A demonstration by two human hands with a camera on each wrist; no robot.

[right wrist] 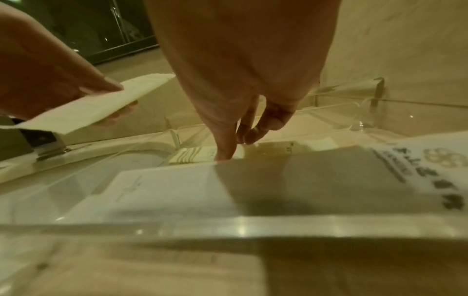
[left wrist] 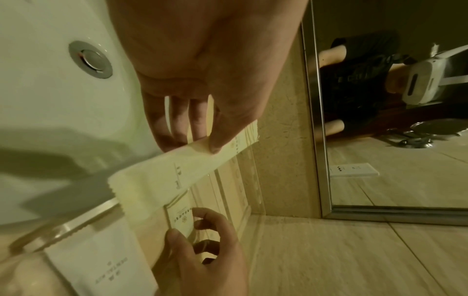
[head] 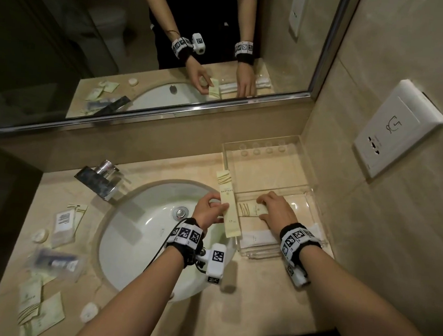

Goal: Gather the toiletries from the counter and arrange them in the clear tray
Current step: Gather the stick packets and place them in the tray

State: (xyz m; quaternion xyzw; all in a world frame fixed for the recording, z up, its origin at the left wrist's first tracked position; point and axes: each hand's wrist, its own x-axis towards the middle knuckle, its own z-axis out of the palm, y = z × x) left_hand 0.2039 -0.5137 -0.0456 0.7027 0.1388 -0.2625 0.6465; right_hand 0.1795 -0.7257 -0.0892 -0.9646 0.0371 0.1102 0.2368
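1. Head view: left hand (head: 210, 209) pinches a long cream packet (head: 227, 202) over the sink's (head: 140, 243) right rim, just beside the clear tray (head: 273, 169). Right hand (head: 275, 210), fingers bent, presses a striped packet (head: 251, 210) inside tray's near section. More sachets (head: 42, 307) lie on counter (head: 258, 290), left of sink.
2. L wrist view: thumb + fingers (left wrist: 177, 124) clamp the packet.
3. R wrist view: fingertips (right wrist: 226, 152) touch striped packet; white packets (right wrist: 177, 192) lie nearer in tray.
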